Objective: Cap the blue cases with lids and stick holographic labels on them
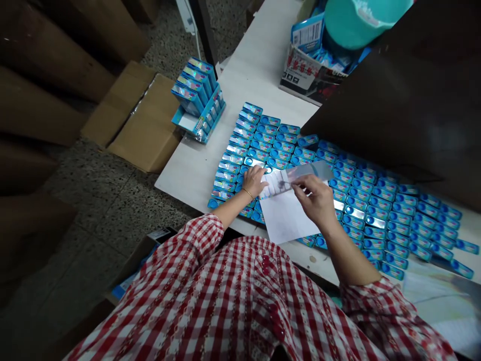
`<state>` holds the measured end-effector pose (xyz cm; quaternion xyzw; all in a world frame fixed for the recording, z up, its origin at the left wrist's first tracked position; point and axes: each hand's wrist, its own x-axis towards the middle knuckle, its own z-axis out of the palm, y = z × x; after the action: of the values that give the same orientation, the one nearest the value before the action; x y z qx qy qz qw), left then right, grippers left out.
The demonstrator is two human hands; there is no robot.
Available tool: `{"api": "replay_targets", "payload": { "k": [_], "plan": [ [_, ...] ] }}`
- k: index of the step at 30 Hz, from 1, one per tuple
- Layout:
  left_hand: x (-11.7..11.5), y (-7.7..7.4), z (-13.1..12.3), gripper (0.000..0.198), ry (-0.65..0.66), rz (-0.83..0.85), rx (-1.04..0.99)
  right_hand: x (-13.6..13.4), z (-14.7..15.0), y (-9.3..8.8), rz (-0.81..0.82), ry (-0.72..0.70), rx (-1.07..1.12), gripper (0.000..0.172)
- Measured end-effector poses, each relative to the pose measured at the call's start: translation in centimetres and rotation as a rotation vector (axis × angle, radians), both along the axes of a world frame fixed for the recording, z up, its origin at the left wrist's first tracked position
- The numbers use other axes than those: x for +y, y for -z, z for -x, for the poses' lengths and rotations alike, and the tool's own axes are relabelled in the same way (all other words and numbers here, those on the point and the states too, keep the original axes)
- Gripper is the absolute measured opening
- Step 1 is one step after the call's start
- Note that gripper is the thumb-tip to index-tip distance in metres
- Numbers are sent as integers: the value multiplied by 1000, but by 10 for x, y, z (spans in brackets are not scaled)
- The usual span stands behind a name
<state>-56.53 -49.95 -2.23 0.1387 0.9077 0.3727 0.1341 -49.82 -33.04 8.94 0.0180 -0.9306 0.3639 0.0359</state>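
"What can be seen at the right hand (317,198)?"

"Its thumb and finger are pressed together at the shiny sheet (274,181), near the middle of its long near edge. Whether a little piece is pinched there cannot be told."

"And the left hand (254,181)?"

"It is laid at the left end of the sheet, with the thumb at the edge. Whether the end is gripped or just pressed down cannot be told."

"So which way is the sheet pointed?"

"Its long way is laid from side to side, with the right end tipped a bit away from the body. From the left hand, the sheet is found to the right. From the right hand, most of the lined part is found to the left. The lined end is nearer the left hand, and the see-through end is reached past the right fingertips."

"What is set around it?"

"A white paper (289,218) is spread on the near side. Many small blue cases (340,185) are lined up all about, on the pale worktop (259,65). Farther off, a blue display box (214,118) is stood at the left edge."
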Motion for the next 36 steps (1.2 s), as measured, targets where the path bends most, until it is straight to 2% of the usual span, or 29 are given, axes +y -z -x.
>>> {"api": "replay_targets", "payload": {
  "k": [1, 3, 5, 7, 10, 13, 18, 22, 28, 36],
  "plan": [
    [-4, -4, -2, 34, -39, -108, -11, -8, -3, -8, 127, 62, -40, 18],
    [-18, -14, -9, 32, -130, -392, -119, -26, -6, -13, 379, 199, -144, 18],
    [-39, -26, -22, 43, -216, -678, -334, -46, -9, -6, 604, 330, -262, 20],
    [-63, -36, -37, 48, -281, -858, -524, -68, -13, 7, 784, 417, -376, 23],
    [-98, -41, -59, 43, -354, -907, -612, -104, -23, 29, 960, 502, -485, 26],
    [-132, -34, -76, 41, -435, -851, -604, -141, -36, 49, 1014, 581, -549, 29],
    [-186, -13, -90, 42, -542, -708, -519, -194, -51, 80, 923, 539, -577, 27],
    [-210, 3, -85, 39, -534, -561, -391, -221, -52, 102, 819, 499, -452, 26],
    [-214, 22, -71, 34, -482, -469, -301, -233, -54, 125, 525, 466, -357, 24],
    [-215, 37, -58, 38, -385, -464, -400, -233, -53, 122, 155, 404, -354, 20]
  ]
}}
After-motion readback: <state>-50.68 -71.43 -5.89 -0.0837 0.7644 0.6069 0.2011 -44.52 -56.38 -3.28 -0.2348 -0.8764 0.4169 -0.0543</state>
